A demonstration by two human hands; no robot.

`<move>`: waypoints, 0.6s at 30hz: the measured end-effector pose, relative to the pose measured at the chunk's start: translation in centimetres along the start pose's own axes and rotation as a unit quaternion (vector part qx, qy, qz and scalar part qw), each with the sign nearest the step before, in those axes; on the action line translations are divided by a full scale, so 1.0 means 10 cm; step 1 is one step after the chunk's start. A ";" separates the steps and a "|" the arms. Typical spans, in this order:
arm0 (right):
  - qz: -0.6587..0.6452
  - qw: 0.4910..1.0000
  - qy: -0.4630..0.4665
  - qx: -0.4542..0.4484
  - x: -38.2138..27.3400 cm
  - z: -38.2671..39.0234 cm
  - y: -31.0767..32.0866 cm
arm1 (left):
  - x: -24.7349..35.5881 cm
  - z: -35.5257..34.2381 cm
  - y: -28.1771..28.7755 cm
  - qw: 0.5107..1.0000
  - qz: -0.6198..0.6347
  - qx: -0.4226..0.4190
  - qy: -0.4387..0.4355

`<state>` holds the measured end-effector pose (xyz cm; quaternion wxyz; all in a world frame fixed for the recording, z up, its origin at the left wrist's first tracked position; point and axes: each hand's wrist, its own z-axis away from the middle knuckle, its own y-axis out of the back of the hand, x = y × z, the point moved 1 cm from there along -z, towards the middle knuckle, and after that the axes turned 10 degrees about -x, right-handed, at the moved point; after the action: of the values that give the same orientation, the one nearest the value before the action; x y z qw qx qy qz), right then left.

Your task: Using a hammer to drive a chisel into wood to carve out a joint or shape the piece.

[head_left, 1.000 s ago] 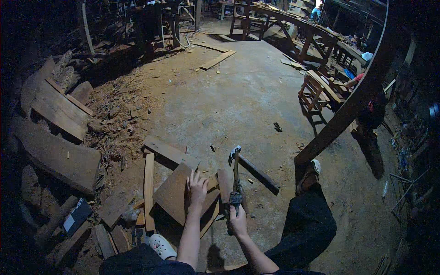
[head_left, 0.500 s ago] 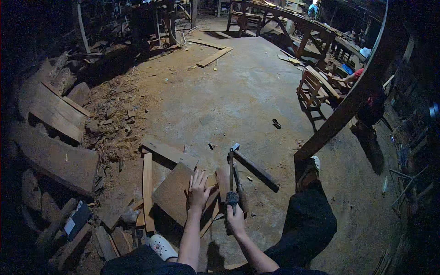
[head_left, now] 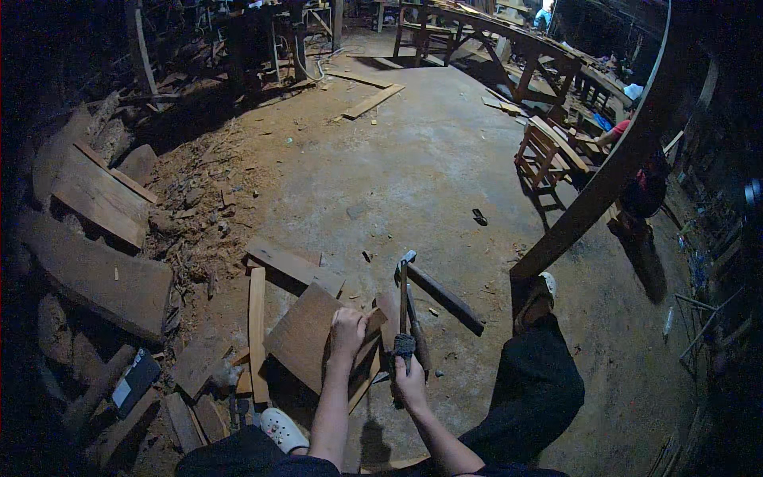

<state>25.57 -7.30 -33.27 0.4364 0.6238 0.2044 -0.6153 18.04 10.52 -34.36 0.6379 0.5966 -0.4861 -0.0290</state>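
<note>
My left hand (head_left: 348,331) is closed over the board-topped wooden piece (head_left: 306,330), its fingers curled near the right edge. Whether anything is inside that fist is hidden. In my right hand (head_left: 410,385) is a long narrow tool (head_left: 404,344) with a dark, lumpy, wrapped-looking part above the fingers. Its thin shaft points away from me, and its exact kind is unclear. Just beyond lies a hammer (head_left: 447,296) with a metal head and dark handle. Another tool's wooden handle (head_left: 419,338) lies right beside the shaft.
Wooden slats (head_left: 257,334) lie left of the board, with scrap wood and shavings (head_left: 187,199) further left. A slanting wooden post (head_left: 592,199) stands at right. Beyond it a person in a red sleeve (head_left: 617,133) is near a small wooden frame (head_left: 539,155). Workbenches (head_left: 509,40) stand at the back.
My left hand has gone from flat with spread fingers to closed, still on the board. My right hand stays almost in place with the narrow tool.
</note>
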 end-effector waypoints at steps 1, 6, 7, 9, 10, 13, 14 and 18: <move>0.016 1.000 -0.001 0.006 0.02 0.00 -0.02 | -0.03 0.02 -0.02 1.000 -0.001 0.000 0.002; 0.043 0.999 -0.026 0.003 0.10 0.00 -0.02 | 0.01 0.03 0.02 0.997 0.033 0.061 0.026; 0.030 0.999 -0.011 -0.002 0.07 0.01 -0.02 | 0.00 0.03 0.03 0.997 0.033 0.062 0.026; 0.017 1.000 0.003 -0.007 0.05 0.03 -0.02 | -0.01 0.05 0.03 0.998 0.011 0.067 0.016; 0.017 1.000 0.011 -0.001 0.05 0.05 -0.02 | -0.01 0.07 0.02 0.998 0.011 0.066 0.017; 0.037 0.999 0.020 0.008 0.13 0.07 -0.02 | -0.01 0.11 -0.03 1.000 0.011 0.018 0.016; 0.054 0.998 0.025 0.009 0.16 0.07 -0.04 | -0.05 0.11 -0.06 1.000 0.019 0.005 0.013; 0.000 0.999 0.039 -0.014 0.15 0.01 -0.08 | -0.22 0.11 -0.14 1.000 0.002 0.016 0.018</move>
<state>25.14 -7.39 -34.88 0.4370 0.6408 0.2298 -0.5879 16.91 10.65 -36.98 0.6374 0.6059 -0.4760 -0.0093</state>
